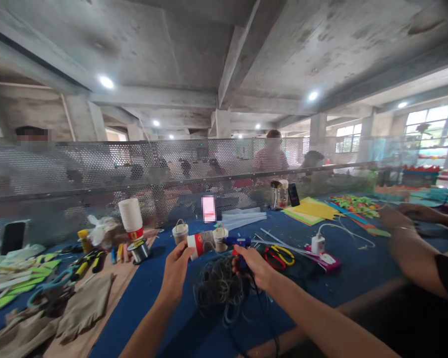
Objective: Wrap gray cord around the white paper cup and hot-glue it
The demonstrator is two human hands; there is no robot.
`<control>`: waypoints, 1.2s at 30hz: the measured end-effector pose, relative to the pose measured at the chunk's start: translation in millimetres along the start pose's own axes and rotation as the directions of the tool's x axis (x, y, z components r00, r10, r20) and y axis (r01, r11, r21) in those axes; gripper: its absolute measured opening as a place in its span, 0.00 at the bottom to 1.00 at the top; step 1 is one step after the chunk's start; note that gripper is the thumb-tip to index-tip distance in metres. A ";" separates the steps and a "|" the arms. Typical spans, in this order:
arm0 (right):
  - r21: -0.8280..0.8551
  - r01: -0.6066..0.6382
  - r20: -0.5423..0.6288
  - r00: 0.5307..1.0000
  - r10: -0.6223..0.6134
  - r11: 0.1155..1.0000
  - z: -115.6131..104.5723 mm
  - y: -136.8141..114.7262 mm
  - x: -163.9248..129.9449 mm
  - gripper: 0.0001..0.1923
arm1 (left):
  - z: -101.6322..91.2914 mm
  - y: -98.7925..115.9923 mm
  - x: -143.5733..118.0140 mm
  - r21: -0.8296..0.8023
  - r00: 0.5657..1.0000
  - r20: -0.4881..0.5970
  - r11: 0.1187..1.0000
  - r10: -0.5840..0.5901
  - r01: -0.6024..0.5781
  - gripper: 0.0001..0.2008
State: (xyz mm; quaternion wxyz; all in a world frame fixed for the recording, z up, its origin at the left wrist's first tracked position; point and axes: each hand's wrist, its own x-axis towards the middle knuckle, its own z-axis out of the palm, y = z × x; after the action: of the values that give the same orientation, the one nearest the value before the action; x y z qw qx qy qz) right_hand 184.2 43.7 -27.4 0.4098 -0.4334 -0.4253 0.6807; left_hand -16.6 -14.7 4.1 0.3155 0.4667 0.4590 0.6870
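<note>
My left hand (177, 266) is closed round the base end of a red and white paper cup (195, 246) tilted on its side. A greyish band wraps the far part of this cup. My right hand (252, 263) grips a blue hot glue gun (241, 241), its nozzle pointing left toward the cup's far end; contact cannot be made out. A small white cup with a looped handle (180, 232) stands just behind my left hand. Close to the nozzle is another pale cup (220, 238). Below both hands lies a tangled heap of grey cord (218, 286).
Red and yellow scissors (280, 256) and a pink power strip (328, 262) lie to the right. Stacked paper cups (130, 216), a wire spool (139, 252) and gloves (85, 303) are left. A co-worker's arms (410, 243) reach in from the right. A perforated screen (231, 171) bounds the back.
</note>
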 end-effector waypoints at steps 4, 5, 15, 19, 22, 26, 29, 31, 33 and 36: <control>-0.081 -0.083 0.039 0.996 0.086 0.993 -3.3 6.5 5.7 0.14 | -3.7 -9.3 4.9 0.008 1.000 0.009 1.000 0.000 0.000 0.19; -0.104 -0.096 0.048 0.994 0.101 0.990 -5.6 6.9 6.8 0.14 | -4.1 -10.6 5.2 0.011 1.000 0.015 1.000 0.001 -0.001 0.19; -0.398 -0.060 0.135 0.983 0.124 0.915 -25.7 -3.5 12.1 0.23 | 2.2 -1.1 -3.4 0.038 0.998 0.056 0.999 0.001 -0.004 0.16; -0.536 0.100 0.062 0.995 -0.079 0.838 -37.4 -11.9 12.0 0.22 | 2.6 0.1 -4.8 0.015 0.994 0.110 1.000 0.002 -0.003 0.16; -0.581 0.256 0.021 0.954 -0.300 0.773 -35.1 -20.8 3.0 0.15 | 3.6 0.4 -5.4 0.012 0.989 0.145 1.000 -0.011 0.009 0.17; -0.580 0.582 0.250 0.793 -0.556 0.570 -12.2 -27.5 -8.6 0.15 | 6.5 2.0 -6.9 0.002 0.984 0.170 0.998 -0.058 0.059 0.18; -0.512 0.596 0.350 0.802 -0.484 0.619 3.2 -25.1 -5.1 0.21 | 6.9 2.6 -7.1 -0.006 0.986 0.160 0.998 -0.054 0.056 0.18; -0.518 0.553 0.359 0.833 -0.421 0.653 6.9 -22.8 1.1 0.19 | 5.7 2.1 -6.2 -0.013 0.986 0.160 0.999 -0.042 0.045 0.17; -0.529 0.524 0.360 0.851 -0.382 0.668 6.4 -22.7 6.3 0.13 | 4.1 0.9 -4.7 -0.011 0.988 0.150 0.999 -0.046 0.048 0.17; -0.529 0.543 0.351 0.840 -0.415 0.652 4.0 -29.1 7.0 0.11 | 2.6 -1.5 -2.7 0.016 0.991 0.122 0.998 -0.057 0.055 0.16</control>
State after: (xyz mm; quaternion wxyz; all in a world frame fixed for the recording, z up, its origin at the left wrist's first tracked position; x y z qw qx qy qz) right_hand 183.9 58.1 -0.8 0.3685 -0.3430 -0.7592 0.4125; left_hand -13.3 -15.6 2.1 0.3593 0.4968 0.4559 0.6452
